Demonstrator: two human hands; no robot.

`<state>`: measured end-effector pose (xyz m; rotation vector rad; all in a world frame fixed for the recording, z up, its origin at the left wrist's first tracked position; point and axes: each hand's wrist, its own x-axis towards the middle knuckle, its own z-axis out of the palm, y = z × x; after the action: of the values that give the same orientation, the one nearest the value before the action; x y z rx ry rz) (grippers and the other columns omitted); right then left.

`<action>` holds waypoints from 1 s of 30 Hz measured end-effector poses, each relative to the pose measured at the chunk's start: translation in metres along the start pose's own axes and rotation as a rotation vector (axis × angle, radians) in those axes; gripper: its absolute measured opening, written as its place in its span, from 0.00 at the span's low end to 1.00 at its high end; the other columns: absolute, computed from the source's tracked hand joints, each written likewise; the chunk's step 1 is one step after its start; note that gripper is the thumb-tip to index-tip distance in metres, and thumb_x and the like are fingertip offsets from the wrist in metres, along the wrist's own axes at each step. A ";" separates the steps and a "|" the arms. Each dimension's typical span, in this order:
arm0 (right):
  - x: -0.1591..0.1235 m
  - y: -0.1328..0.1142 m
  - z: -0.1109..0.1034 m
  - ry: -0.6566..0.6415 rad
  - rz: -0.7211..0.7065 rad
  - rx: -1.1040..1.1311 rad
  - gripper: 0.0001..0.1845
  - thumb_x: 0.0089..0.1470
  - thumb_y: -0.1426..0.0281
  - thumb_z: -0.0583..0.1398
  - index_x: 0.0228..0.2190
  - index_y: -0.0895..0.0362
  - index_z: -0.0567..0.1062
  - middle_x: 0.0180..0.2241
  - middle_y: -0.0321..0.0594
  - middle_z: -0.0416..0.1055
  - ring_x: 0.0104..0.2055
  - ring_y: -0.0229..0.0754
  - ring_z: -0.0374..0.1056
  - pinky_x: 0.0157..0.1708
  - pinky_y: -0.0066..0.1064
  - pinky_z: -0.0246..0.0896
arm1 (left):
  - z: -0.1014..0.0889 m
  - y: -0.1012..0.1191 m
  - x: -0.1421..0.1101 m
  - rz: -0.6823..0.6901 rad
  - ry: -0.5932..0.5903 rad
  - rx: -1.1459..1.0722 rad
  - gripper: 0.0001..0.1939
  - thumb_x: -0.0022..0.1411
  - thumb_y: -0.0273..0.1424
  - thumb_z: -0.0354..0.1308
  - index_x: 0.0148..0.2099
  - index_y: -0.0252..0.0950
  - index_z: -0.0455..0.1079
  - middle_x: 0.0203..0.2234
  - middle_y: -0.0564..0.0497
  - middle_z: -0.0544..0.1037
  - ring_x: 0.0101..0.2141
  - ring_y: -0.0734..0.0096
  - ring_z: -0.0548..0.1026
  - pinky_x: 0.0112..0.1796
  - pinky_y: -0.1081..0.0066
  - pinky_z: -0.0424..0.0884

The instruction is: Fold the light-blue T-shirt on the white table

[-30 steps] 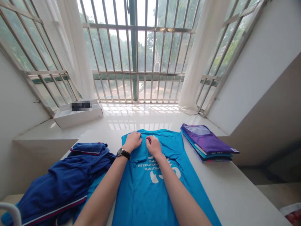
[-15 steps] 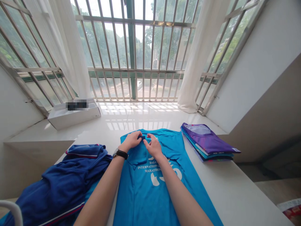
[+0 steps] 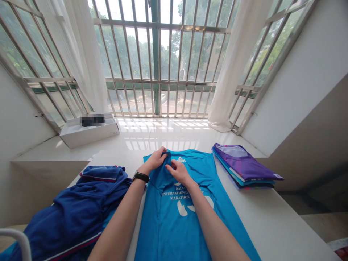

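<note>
A bright blue marathon T-shirt (image 3: 174, 221) lies on the white counter (image 3: 261, 214), printed with white "DALIAN INTERNATIONAL MARATHON" lettering. My left hand (image 3: 154, 161) pinches the fabric at the shirt's upper edge, next to the collar, and a black wristwatch (image 3: 140, 177) sits on that wrist. Just to its right, my right hand (image 3: 178, 172) lies on the shirt below a small logo, its fingers pointing toward my left hand. No other person's hands appear.
A rumpled navy garment (image 3: 76, 214) lies left of the shirt, and a stack of folded purple and teal garments (image 3: 244, 166) lies to its right. A white box (image 3: 89, 132) stands on the sill before barred windows (image 3: 157, 61). A white curved rail (image 3: 16, 243) intrudes at lower left.
The dark fold by the collar is gone, and the logo now shows. My left hand has gathered the shirt's upper edge. My hands have moved slightly apart.
</note>
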<state>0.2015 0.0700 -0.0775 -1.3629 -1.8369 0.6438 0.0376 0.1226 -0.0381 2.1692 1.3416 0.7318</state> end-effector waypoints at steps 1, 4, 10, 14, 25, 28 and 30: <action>0.000 0.000 -0.001 -0.006 -0.013 0.023 0.18 0.54 0.56 0.57 0.21 0.53 0.62 0.20 0.29 0.60 0.24 0.34 0.55 0.25 0.26 0.50 | 0.000 -0.001 0.000 0.008 0.006 0.002 0.08 0.66 0.32 0.47 0.46 0.40 0.64 0.41 0.50 0.78 0.43 0.65 0.75 0.46 0.66 0.70; -0.001 -0.002 -0.002 -0.016 -0.006 0.112 0.18 0.53 0.57 0.57 0.21 0.53 0.59 0.17 0.26 0.53 0.22 0.34 0.49 0.23 0.26 0.46 | 0.003 -0.006 0.000 0.036 0.019 0.023 0.08 0.66 0.32 0.47 0.46 0.40 0.64 0.40 0.50 0.78 0.42 0.65 0.76 0.46 0.66 0.70; -0.001 0.001 -0.003 -0.032 0.084 0.217 0.13 0.51 0.58 0.58 0.24 0.52 0.63 0.14 0.23 0.50 0.17 0.33 0.49 0.19 0.25 0.45 | 0.001 -0.015 -0.004 -0.016 -0.084 0.129 0.14 0.65 0.33 0.51 0.52 0.38 0.63 0.38 0.49 0.79 0.40 0.64 0.78 0.44 0.67 0.71; -0.002 0.004 -0.005 -0.056 0.127 0.247 0.09 0.51 0.60 0.57 0.29 0.53 0.69 0.13 0.23 0.55 0.14 0.34 0.55 0.17 0.25 0.51 | -0.014 -0.019 -0.008 -0.117 -0.176 0.303 0.19 0.64 0.33 0.53 0.57 0.40 0.62 0.42 0.49 0.79 0.44 0.62 0.77 0.44 0.67 0.70; -0.005 -0.003 -0.020 -0.205 0.246 0.304 0.24 0.52 0.65 0.58 0.51 0.56 0.71 0.15 0.26 0.66 0.14 0.37 0.63 0.16 0.26 0.57 | -0.029 -0.022 -0.010 -0.187 -0.149 0.439 0.10 0.64 0.32 0.53 0.43 0.41 0.74 0.43 0.49 0.80 0.45 0.60 0.76 0.44 0.67 0.69; -0.006 0.001 -0.024 -0.242 0.278 0.275 0.31 0.50 0.67 0.59 0.57 0.59 0.67 0.15 0.27 0.67 0.15 0.37 0.64 0.17 0.26 0.59 | -0.025 -0.021 -0.010 -0.187 -0.142 0.450 0.11 0.65 0.33 0.51 0.45 0.41 0.74 0.44 0.48 0.80 0.45 0.58 0.76 0.45 0.65 0.68; -0.006 0.003 -0.025 -0.253 0.291 0.248 0.33 0.50 0.69 0.59 0.58 0.61 0.66 0.15 0.27 0.68 0.15 0.38 0.65 0.17 0.26 0.59 | -0.022 -0.021 -0.011 -0.192 -0.144 0.459 0.11 0.66 0.34 0.51 0.44 0.41 0.74 0.43 0.47 0.80 0.45 0.56 0.76 0.45 0.62 0.68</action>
<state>0.2246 0.0640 -0.0668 -1.4424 -1.6904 1.2016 0.0051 0.1242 -0.0377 2.3284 1.7393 0.1992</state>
